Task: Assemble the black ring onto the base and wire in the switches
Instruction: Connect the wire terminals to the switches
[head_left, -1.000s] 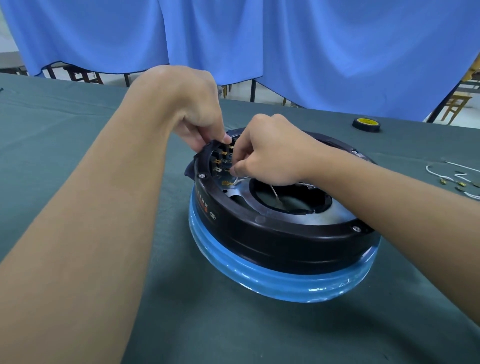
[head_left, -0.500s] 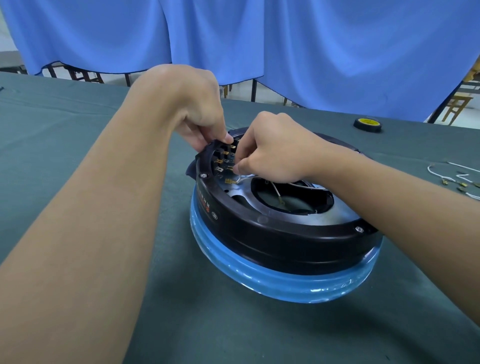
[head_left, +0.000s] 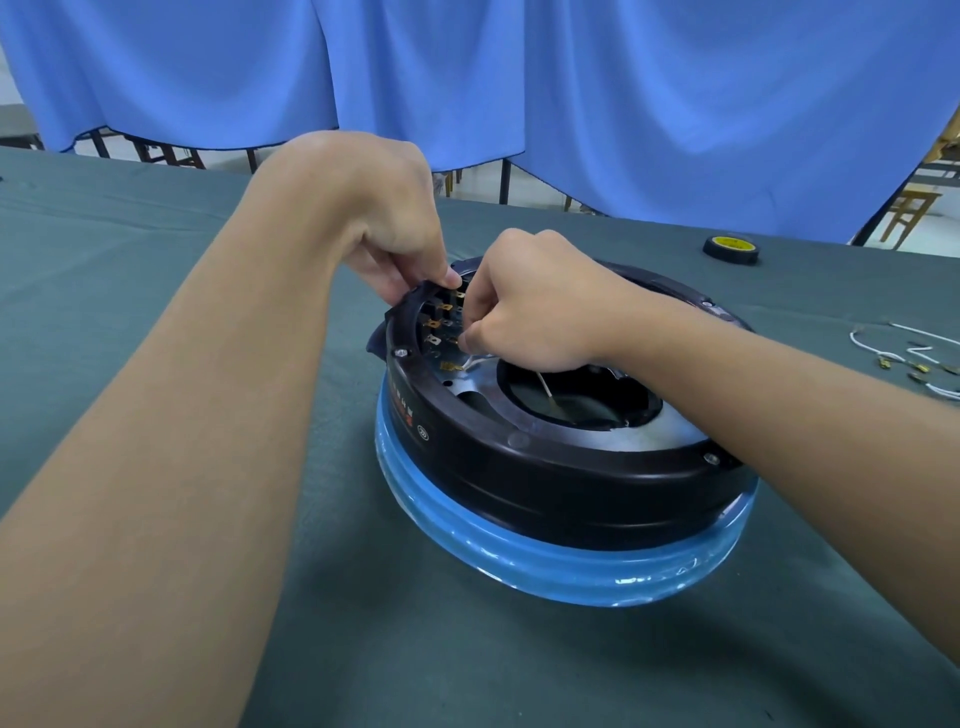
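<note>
Black ring (head_left: 545, 483) sits on blue-wrapped base (head_left: 519, 558), screws (head_left: 400, 353) in. Ur left hand (head_left: 384, 218) pinches its far-left rim; right hand (head_left: 535, 306) pinches a white wire (head_left: 475, 361) at switch terminals (head_left: 441, 317) inside that rim. Most terminals look bare, so wiring's mostly left

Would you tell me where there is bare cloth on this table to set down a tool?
Free: the green cloth in front of the blue-wrapped base, and the stretch between black ring and tape roll. Crowded: the right edge with loose wires, and the switch corner where left hand and right hand work.
</note>
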